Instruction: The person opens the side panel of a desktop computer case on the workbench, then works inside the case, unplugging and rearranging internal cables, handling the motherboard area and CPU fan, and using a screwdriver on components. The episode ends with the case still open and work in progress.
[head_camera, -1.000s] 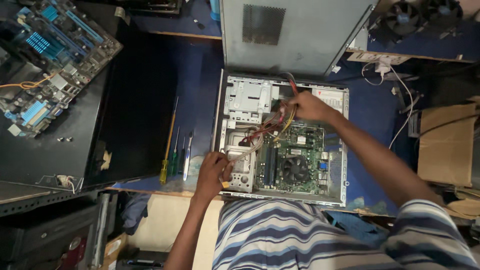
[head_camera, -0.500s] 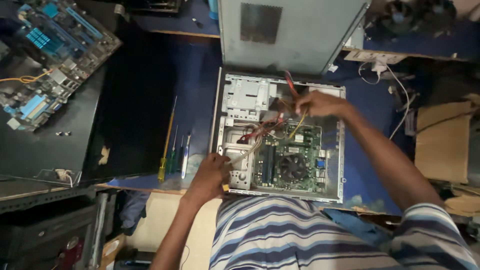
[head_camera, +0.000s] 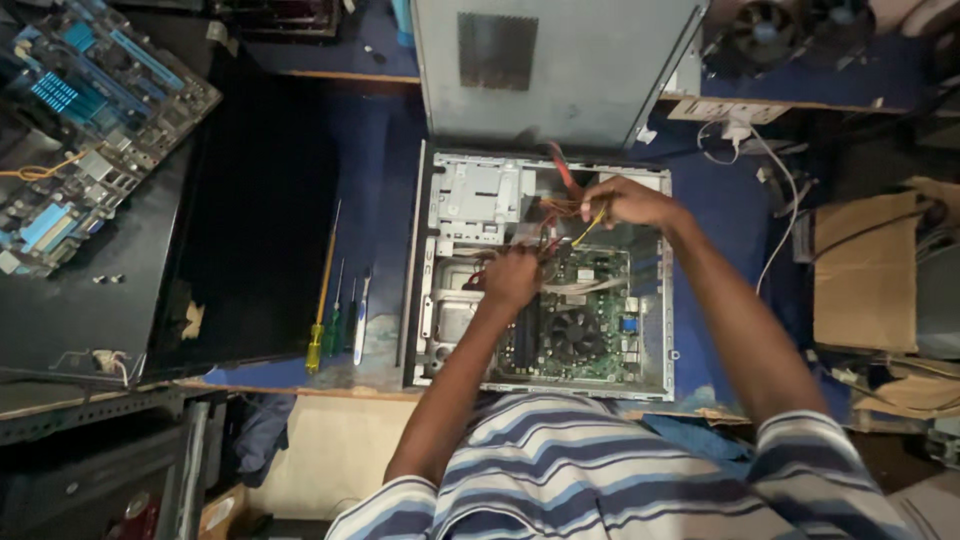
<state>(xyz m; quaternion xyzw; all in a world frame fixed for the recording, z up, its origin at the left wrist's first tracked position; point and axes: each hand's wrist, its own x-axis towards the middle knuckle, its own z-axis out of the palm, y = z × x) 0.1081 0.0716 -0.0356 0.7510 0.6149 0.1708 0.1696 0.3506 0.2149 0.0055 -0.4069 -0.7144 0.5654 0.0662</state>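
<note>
Both hands inside open computer case (head_camera: 440, 300): right hand (head_camera: 628, 203) pinches yellow-red cable bundle (head_camera: 560, 215); left hand (head_camera: 512, 277), curled just below-left, grip unclear.

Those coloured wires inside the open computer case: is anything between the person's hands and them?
Nothing visible. The right hand already grips the coloured wires, and the left hand rests just below the bundle, above the green motherboard in the computer case.
</note>
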